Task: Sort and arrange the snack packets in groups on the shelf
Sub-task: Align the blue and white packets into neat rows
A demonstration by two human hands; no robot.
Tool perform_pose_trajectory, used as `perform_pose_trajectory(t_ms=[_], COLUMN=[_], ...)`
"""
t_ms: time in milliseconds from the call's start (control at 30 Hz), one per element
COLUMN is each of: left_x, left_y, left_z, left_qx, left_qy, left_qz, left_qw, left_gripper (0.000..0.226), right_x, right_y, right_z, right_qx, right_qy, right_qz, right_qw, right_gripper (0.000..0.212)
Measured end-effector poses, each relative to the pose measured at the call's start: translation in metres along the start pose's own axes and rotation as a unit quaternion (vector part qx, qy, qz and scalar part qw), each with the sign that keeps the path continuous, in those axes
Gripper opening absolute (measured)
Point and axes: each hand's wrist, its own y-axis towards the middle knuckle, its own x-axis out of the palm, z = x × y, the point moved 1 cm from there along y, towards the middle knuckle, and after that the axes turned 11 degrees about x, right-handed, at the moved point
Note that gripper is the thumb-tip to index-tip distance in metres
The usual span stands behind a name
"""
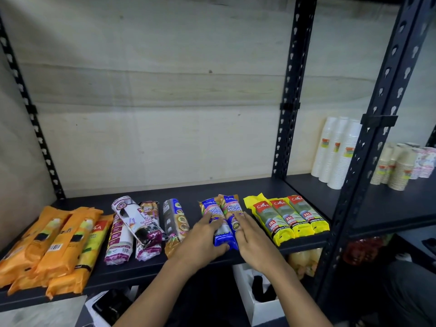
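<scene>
Two blue packets (224, 208) lie side by side near the front of the dark shelf (254, 187). My left hand (203, 241) rests on the left blue packet and my right hand (253, 241) presses on the right one, both with fingers laid flat along them. To the right lie three yellow packets (287, 215) in a row. A single blue and orange packet (175, 220) sits to the left of my hands. Further left are white and purple packets (134, 227), one lying slanted on top. Orange packets (52, 244) fill the far left.
Black slotted uprights (291, 90) frame the shelf. Stacks of white paper cups (335, 152) and printed cups (401, 166) stand on the neighbouring shelf to the right. A white box (257, 300) sits below the shelf, under my arms.
</scene>
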Motion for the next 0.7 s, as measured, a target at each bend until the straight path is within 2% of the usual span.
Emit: perform_pose_trajectory(t_ms=[433, 700], left_x=[0.006, 0.011], left_y=[0.000, 0.001], left_z=[0.002, -0.001], left_qx=[0.004, 0.002], left_qy=[-0.058, -0.059], left_qz=[0.040, 0.038], left_qw=[0.998, 0.998], left_gripper=[0.080, 0.082], right_x=[-0.001, 0.000], right_y=[0.008, 0.010], right_z=[0.009, 0.013], right_qx=[-0.003, 0.002], right_qy=[-0.013, -0.009], right_qz=[0.025, 0.014], right_qw=[1.000, 1.000], right_gripper=[0.051, 0.051])
